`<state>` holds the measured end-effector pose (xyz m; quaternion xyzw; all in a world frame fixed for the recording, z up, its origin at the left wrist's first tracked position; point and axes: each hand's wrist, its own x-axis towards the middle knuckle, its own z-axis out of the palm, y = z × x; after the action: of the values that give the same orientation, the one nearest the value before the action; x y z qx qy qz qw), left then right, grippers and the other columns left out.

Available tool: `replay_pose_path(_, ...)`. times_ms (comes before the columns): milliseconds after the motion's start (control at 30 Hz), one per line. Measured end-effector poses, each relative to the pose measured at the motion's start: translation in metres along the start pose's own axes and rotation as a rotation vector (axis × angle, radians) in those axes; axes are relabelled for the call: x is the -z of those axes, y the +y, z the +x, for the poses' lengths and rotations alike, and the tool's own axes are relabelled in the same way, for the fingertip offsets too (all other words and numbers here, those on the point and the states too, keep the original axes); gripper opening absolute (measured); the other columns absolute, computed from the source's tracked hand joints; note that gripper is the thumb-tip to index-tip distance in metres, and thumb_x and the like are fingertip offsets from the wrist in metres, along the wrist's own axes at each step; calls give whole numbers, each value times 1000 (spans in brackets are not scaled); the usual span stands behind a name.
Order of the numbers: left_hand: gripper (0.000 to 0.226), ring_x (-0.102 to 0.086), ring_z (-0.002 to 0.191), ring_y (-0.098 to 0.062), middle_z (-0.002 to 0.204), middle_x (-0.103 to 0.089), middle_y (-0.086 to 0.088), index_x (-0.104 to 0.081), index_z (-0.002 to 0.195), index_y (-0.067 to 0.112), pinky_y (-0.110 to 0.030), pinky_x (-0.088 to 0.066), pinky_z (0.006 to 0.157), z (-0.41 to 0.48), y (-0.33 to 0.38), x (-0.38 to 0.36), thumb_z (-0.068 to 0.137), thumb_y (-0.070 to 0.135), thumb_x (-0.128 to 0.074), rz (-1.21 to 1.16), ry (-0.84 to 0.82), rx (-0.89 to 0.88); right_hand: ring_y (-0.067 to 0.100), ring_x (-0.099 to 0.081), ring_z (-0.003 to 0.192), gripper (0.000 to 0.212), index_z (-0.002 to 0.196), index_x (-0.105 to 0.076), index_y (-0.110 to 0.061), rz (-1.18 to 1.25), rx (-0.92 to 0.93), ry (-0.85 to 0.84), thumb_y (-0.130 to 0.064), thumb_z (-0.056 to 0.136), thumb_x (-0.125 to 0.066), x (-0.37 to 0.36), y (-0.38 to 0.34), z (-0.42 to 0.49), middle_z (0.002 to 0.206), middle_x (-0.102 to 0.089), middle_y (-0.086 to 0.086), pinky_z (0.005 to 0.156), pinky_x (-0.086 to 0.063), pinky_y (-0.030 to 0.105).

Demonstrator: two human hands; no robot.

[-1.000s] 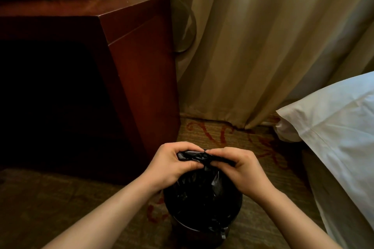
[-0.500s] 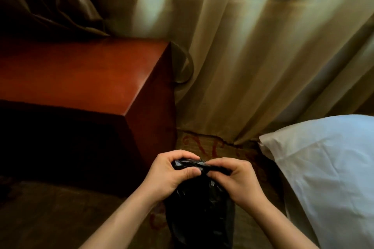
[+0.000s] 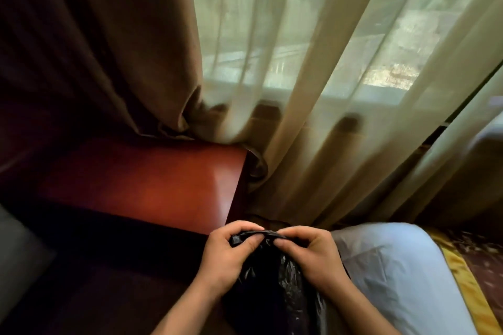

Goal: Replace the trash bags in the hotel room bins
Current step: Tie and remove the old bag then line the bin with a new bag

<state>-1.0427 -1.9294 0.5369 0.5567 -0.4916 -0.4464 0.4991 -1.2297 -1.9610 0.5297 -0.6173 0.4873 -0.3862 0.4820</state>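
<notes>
A black plastic trash bag [image 3: 275, 288] hangs in front of me at the bottom middle of the head view. Its gathered top edge is pinched between both hands. My left hand [image 3: 228, 255] grips the left side of the bunched top, and my right hand [image 3: 313, 255] grips the right side, thumbs close together. The bag's body drops down out of the frame's lower edge. The bin itself is not in sight.
A reddish wooden cabinet [image 3: 152, 185] stands to the left. Sheer beige curtains [image 3: 313, 90] and a dark brown drape [image 3: 109, 49] hang in front of a window. A white pillow [image 3: 402, 269] lies at the right on a bed with a gold-patterned cover [image 3: 468, 266].
The view has risen from the floor up to the window. The bag has come up with both hands, and the bin beneath it has dropped out of sight.
</notes>
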Motion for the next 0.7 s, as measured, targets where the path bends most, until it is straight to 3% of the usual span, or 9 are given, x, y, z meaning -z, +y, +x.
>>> replay_pose_path(167, 16, -69, 79, -5, 83, -76, 0, -77, 82, 12, -17, -50, 76, -28, 67, 36, 83, -4, -73, -17, 16, -52, 7, -70, 74, 18, 76, -81, -20, 35, 4, -1, -2, 79, -80, -20, -78, -22, 79, -79, 2, 74, -54, 23)
replay_pose_path(300, 16, -69, 79, -7, 82, -76, 1, -77, 84, 15, -21, -52, 76, -47, 97, 57, 84, -1, -73, -34, 45, -71, 0, -67, 68, 21, 76, -77, -20, 20, 40, 9, 1, 79, -79, -34, -122, -34, 72, -77, -6, 70, -53, 16)
replay_pose_path(433, 14, -70, 83, -10, 86, -77, -2, -78, 86, 15, -22, -53, 77, -68, 114, 70, 85, 2, -73, -3, 74, -96, 8, -72, 74, 15, 80, -79, -22, -50, 72, -15, -8, 81, -80, -41, -141, -45, 78, -78, -4, 76, -57, 26)
replay_pose_path(533, 14, -70, 82, -9, 87, -77, -2, -78, 86, 15, -21, -53, 77, -88, 120, 76, 85, 1, -73, 15, 143, -107, 12, -74, 78, 9, 82, -80, -22, -80, 117, -79, -13, 82, -80, -46, -148, -52, 79, -78, -5, 78, -59, 34)
replay_pose_path(700, 14, -67, 76, -5, 84, -76, -2, -78, 86, 15, -17, -50, 72, -131, 129, 84, 86, 2, -73, 47, 326, -58, 3, -71, 75, 11, 80, -79, -26, -119, 194, -229, -15, 81, -81, -61, -157, -63, 78, -77, -11, 75, -56, 28)
